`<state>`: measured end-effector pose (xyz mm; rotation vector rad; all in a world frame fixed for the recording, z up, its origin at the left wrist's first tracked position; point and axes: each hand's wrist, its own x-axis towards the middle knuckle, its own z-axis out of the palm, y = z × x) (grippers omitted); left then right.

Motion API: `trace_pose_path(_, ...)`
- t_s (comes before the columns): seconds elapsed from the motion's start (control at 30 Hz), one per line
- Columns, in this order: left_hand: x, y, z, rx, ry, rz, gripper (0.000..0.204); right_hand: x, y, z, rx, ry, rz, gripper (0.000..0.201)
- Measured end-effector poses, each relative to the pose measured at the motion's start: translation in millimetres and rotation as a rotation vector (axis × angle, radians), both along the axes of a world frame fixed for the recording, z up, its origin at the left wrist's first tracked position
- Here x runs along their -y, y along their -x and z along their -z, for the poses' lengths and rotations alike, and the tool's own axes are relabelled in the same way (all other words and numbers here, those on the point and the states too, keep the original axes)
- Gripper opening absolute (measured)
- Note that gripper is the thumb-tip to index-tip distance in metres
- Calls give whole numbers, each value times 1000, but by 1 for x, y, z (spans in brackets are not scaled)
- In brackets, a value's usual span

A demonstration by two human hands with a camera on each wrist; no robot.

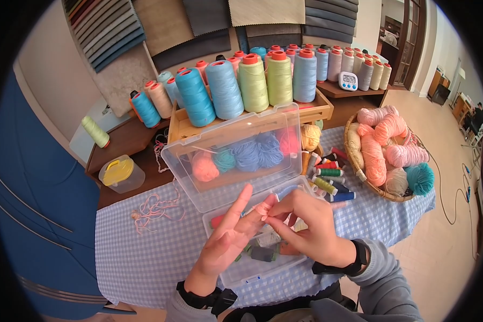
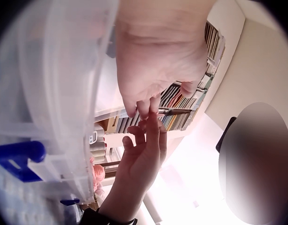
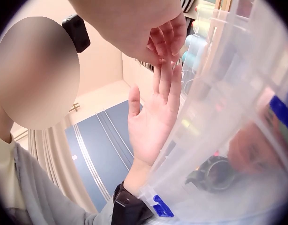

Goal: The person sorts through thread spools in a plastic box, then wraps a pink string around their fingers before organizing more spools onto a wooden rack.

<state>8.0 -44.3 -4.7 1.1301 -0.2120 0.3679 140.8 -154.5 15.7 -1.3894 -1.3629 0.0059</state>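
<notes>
On your left, pink yarn lies loose on the worktop. Your left grip is wide, fingers mostly extended, above the open box. Your right grip is narrow, pinching the left fingertips; any thread between them can't be made out. Farther right, the timer's digits aren't clearly legible.

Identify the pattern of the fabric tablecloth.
The tablecloth is blue and white checked; head view shows it best.
</notes>
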Motion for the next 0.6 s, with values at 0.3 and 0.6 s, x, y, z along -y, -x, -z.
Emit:
trace_pose_path(0.3, 3, 0, -1, -4, 82, 62, 89, -2, -3, 1, 254, -24, 87, 15)
trace_pose_path(0.6, -1, 1, 3, -122, 39, 78, 88, -3, -7, -4, 333, 36, 66, 18)
